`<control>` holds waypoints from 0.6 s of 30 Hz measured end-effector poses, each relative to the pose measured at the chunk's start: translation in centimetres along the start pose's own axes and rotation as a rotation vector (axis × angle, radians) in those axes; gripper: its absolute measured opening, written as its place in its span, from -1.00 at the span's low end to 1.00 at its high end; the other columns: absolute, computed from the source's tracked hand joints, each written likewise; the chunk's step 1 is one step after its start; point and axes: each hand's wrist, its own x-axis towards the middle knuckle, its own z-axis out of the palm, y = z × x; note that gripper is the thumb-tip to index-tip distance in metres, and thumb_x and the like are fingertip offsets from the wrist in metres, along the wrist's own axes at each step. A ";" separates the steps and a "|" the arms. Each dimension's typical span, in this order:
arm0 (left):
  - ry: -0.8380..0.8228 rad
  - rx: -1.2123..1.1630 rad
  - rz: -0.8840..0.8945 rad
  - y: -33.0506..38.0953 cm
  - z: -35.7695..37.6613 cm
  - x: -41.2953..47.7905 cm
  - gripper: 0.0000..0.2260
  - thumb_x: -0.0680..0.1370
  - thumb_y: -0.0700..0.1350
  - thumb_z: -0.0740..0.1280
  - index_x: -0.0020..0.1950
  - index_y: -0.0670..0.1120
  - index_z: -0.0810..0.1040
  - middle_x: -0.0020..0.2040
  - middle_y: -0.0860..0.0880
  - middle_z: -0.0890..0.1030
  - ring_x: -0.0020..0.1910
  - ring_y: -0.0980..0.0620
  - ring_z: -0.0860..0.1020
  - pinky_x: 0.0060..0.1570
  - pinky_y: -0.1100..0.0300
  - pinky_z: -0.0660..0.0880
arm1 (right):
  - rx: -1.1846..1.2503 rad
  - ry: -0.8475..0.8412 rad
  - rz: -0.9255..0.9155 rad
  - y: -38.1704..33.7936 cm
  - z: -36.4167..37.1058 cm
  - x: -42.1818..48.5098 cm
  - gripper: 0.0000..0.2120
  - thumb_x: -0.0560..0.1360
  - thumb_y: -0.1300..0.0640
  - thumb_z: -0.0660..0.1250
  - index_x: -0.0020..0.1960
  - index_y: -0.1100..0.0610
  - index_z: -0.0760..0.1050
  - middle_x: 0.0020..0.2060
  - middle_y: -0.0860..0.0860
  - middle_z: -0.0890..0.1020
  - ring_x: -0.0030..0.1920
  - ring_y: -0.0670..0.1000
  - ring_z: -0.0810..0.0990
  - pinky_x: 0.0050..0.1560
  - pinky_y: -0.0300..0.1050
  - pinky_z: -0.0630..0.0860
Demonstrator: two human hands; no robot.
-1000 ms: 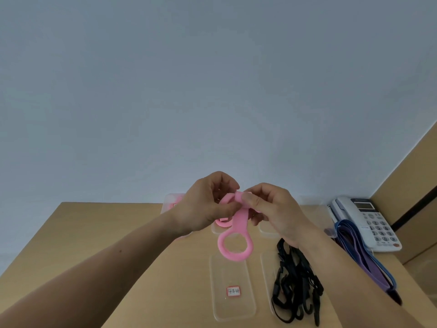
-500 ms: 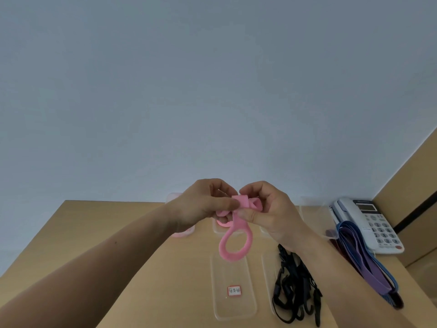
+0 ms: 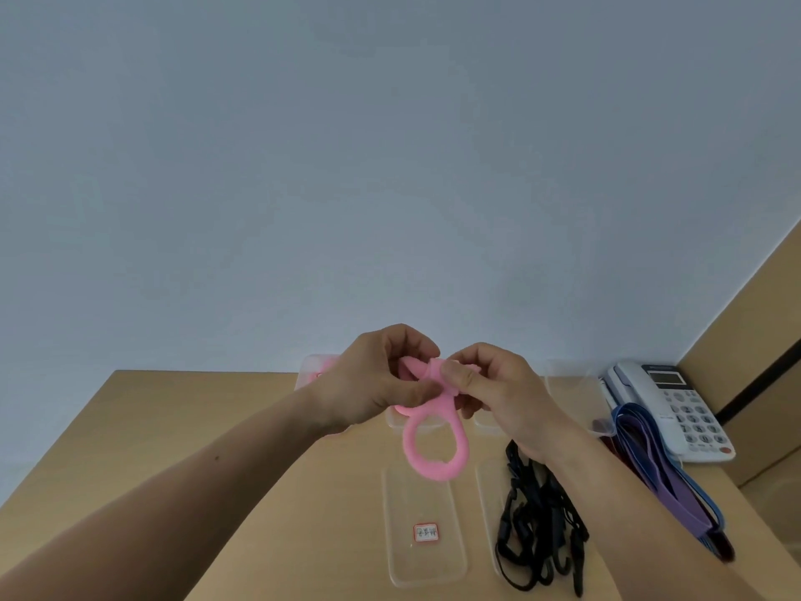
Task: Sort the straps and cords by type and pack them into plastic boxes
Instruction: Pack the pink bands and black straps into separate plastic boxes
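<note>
Both hands, left hand (image 3: 372, 383) and right hand (image 3: 498, 392), pinch a pink strap (image 3: 435, 444) mid-fold, while black cords (image 3: 537, 522) and purple bands (image 3: 663, 466) apparently await packing.

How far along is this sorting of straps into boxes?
Probably not halfway. Done: something pink already lies in the clear plastic box at the back left. In hand: the left hand and right hand both pinch a pink looped strap. Left: the tangled black cords and the purple and blue flat bands near the white telephone lie unpacked on the wooden table.
</note>
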 end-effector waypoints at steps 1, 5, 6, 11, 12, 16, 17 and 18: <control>-0.028 0.000 -0.023 0.1 0.0 0.0 -0.68 0.36 -0.23 0.51 0.08 -0.16 0.55 -0.09 -0.06 0.65 -0.12 -0.02 0.63 -0.06 0.11 0.56 | -0.021 0.005 -0.010 0.0 0.0 -0.1 -0.56 0.30 -0.13 0.47 -0.07 0.23 0.57 -0.29 0.09 0.67 -0.32 0.02 0.61 -0.30 -0.17 0.54; -0.117 0.075 -0.135 0.4 0.0 0.1 -0.69 0.37 -0.13 0.50 0.08 -0.17 0.57 -0.10 -0.17 0.67 -0.13 -0.03 0.62 -0.03 0.07 0.54 | -0.013 0.012 -0.012 0.3 0.0 -0.3 -0.59 0.29 -0.08 0.48 -0.06 0.22 0.56 -0.22 0.17 0.68 -0.23 0.12 0.65 -0.21 -0.06 0.59; -0.127 0.093 -0.152 0.4 0.0 0.1 -0.72 0.38 -0.11 0.50 0.04 -0.17 0.58 -0.10 -0.21 0.67 -0.15 -0.04 0.61 -0.05 0.05 0.53 | -0.004 0.004 -0.010 0.3 0.0 -0.3 -0.63 0.32 -0.04 0.49 -0.04 0.22 0.56 -0.18 0.21 0.68 -0.22 0.15 0.66 -0.17 0.02 0.59; -0.185 0.050 -0.202 0.6 -0.2 -0.1 -0.73 0.39 -0.18 0.51 0.02 -0.18 0.53 -0.15 -0.18 0.68 -0.20 -0.07 0.66 -0.15 0.11 0.59 | -0.026 -0.027 -0.035 0.7 -0.2 -0.3 -0.84 0.45 0.20 0.49 -0.02 0.17 0.57 -0.15 0.22 0.67 -0.19 0.18 0.66 -0.11 0.12 0.61; -0.185 0.033 -0.211 0.5 -0.3 0.0 -0.71 0.39 -0.20 0.50 0.04 -0.20 0.52 -0.13 -0.20 0.67 -0.16 -0.11 0.66 -0.09 0.03 0.61 | -0.027 -0.024 -0.050 0.8 -0.2 -0.3 -0.85 0.44 0.19 0.50 -0.03 0.14 0.58 -0.16 0.15 0.68 -0.18 0.14 0.67 -0.13 0.06 0.63; -0.189 -0.121 -0.250 0.6 -0.6 0.2 -0.71 0.45 -0.18 0.41 0.13 -0.24 0.53 0.02 -0.30 0.66 -0.04 -0.21 0.66 0.04 -0.04 0.59 | -0.011 -0.023 -0.087 0.7 -0.1 -0.2 -0.79 0.36 0.13 0.56 -0.06 0.02 0.59 -0.17 -0.02 0.69 -0.15 0.01 0.69 -0.14 -0.18 0.60; -0.193 -0.142 -0.257 0.6 -0.6 0.2 -0.72 0.47 -0.14 0.39 0.13 -0.24 0.55 0.03 -0.30 0.67 -0.02 -0.22 0.66 0.03 -0.01 0.60 | -0.008 -0.028 -0.091 0.7 -0.1 -0.1 -0.77 0.33 0.12 0.56 -0.06 0.01 0.59 -0.16 -0.01 0.69 -0.13 0.04 0.69 -0.13 -0.17 0.61; -0.188 -0.141 -0.257 0.6 -0.6 0.2 -0.73 0.48 -0.11 0.39 0.11 -0.24 0.57 0.04 -0.30 0.67 0.00 -0.24 0.66 0.05 -0.02 0.60 | -0.017 -0.033 -0.099 0.7 -0.1 -0.1 -0.75 0.31 0.10 0.56 -0.06 0.00 0.59 -0.15 -0.01 0.68 -0.11 0.06 0.69 -0.10 -0.14 0.62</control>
